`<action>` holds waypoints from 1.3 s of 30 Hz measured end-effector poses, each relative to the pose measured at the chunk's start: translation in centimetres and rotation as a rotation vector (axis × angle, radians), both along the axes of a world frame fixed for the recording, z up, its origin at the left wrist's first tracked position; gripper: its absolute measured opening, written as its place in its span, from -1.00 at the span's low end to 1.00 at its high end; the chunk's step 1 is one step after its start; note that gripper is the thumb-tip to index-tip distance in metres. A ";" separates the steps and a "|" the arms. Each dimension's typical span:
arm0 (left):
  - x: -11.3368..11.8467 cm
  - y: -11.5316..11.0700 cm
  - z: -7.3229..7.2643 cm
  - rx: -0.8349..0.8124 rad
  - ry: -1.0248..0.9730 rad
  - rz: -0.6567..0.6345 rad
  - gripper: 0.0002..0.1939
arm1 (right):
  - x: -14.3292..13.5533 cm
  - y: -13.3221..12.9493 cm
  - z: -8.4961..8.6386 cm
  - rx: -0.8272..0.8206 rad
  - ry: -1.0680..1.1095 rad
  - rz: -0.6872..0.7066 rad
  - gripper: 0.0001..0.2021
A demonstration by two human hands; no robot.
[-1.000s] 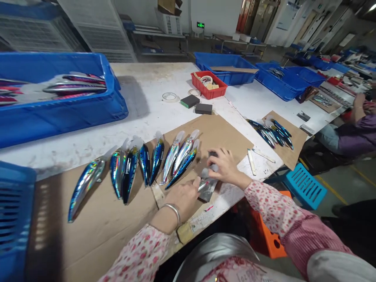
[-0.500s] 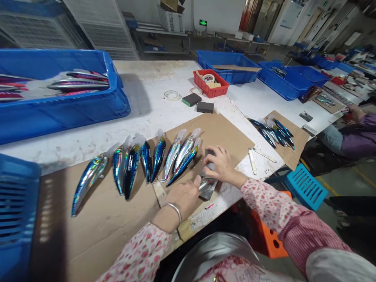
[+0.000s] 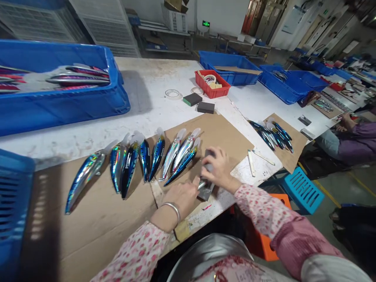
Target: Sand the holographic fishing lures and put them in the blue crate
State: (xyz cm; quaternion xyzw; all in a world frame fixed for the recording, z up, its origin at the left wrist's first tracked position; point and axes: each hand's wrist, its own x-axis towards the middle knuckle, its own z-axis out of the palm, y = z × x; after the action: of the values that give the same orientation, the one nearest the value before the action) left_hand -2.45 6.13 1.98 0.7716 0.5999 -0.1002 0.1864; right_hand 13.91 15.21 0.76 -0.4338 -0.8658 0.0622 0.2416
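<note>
My left hand point(image 3: 182, 197), with a silver bangle at its wrist, grips a silvery lure point(image 3: 202, 185) at the table's front edge. Over the lure's other end, my right hand point(image 3: 216, 166) is curled around a dark block point(image 3: 209, 153), partly hidden by its fingers. A dark grey flat piece point(image 3: 206, 192) lies under the lure. Left of my hands, several blue and silver fish-shaped lures point(image 3: 157, 156) with clear lips rest on brown cardboard point(image 3: 108, 215). One larger lure point(image 3: 85, 178) lies apart at their left.
Dark blocks point(image 3: 206, 107), a tape roll point(image 3: 172, 93) and a red basket point(image 3: 212, 89) stand behind. A blue crate point(image 3: 67, 102) of lures is at left. White-handled tools point(image 3: 251, 163) and more lures point(image 3: 273, 135) lie right. A person in purple point(image 3: 357, 141) sits far right.
The view has shifted slightly. My right hand has moved a little left with the dark block, its fingers still curled; my left hand keeps its hold on the lure.
</note>
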 end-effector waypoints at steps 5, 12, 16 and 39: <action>-0.1 -0.3 -0.1 0.033 -0.011 0.017 -0.50 | 1.2 -0.1 -0.7 0.005 0.097 0.063 -0.87; 0.3 -0.5 -0.1 0.035 0.051 0.040 -0.52 | -0.1 -0.4 -0.2 -0.038 0.049 0.006 -0.83; 0.4 -0.8 -0.1 0.043 0.056 0.033 -0.51 | 0.8 -0.1 -0.4 -0.077 0.106 -0.014 -0.87; 3.5 -1.7 0.5 -0.087 -0.189 0.329 -0.64 | -1.6 -1.6 -0.9 -0.221 0.253 -0.203 -0.77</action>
State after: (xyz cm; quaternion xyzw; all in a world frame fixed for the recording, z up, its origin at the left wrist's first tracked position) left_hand 1.08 4.48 2.44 0.6605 0.6926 -0.0213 0.2891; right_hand 12.27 13.60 -0.18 -0.5315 -0.7683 0.1860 0.3044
